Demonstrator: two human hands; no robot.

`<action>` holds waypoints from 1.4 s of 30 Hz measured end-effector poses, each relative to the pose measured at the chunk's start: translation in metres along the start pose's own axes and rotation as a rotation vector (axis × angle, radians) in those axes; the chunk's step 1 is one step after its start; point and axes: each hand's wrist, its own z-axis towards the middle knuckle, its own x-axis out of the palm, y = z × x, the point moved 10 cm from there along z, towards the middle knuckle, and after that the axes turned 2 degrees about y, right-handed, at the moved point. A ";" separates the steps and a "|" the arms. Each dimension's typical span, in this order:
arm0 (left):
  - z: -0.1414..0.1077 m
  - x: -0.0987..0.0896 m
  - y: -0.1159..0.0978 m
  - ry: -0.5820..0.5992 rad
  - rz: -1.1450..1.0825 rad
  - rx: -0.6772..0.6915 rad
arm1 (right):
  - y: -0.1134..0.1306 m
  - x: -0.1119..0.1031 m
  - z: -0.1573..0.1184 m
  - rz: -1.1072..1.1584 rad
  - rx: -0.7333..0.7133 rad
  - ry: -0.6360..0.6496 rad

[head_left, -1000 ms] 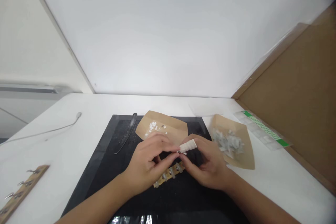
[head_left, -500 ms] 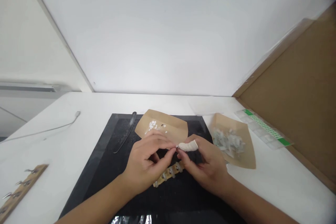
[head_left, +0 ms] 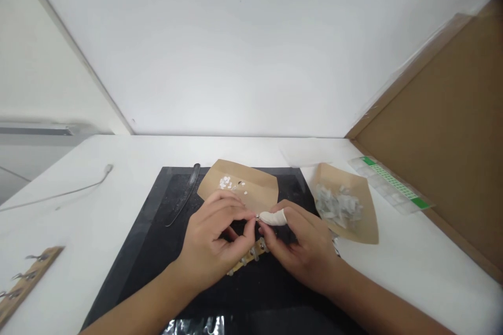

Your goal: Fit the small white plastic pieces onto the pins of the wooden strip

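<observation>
My left hand [head_left: 220, 233] pinches thumb and forefinger together at a tiny shiny metal piece [head_left: 258, 217], its exact kind too small to make out. From the other side my right hand [head_left: 308, 241] closes on the same piece; its index finger wears a white finger cot [head_left: 274, 218]. Below the fingertips, partly covered by both hands, a wooden strip [head_left: 248, 259] with several clear and metal fittings lies on the black mat [head_left: 243, 298]. Just beyond the hands, brown paper [head_left: 259, 183] carries small white discs [head_left: 226, 182].
A dark curved tool [head_left: 184, 196] lies on the mat's left. Brown paper [head_left: 369, 220] at right bears crumpled translucent scraps [head_left: 340, 207]. A clear, green-labelled organizer [head_left: 393, 183] lies beside the cardboard wall [head_left: 440, 115]. At left are a wooden strip with metal pieces [head_left: 31, 282] and a cable [head_left: 58, 201].
The whole view has shifted slightly, so things sit a little further left and up. Both hands keep their pinch on the small metal piece.
</observation>
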 end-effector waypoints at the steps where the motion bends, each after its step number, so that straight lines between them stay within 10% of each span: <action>1: 0.000 0.000 -0.001 0.000 0.012 0.007 | 0.000 0.001 0.000 0.000 0.007 0.004; 42: 0.000 0.001 0.002 -0.009 0.050 -0.147 | -0.023 0.018 -0.004 0.175 0.270 0.188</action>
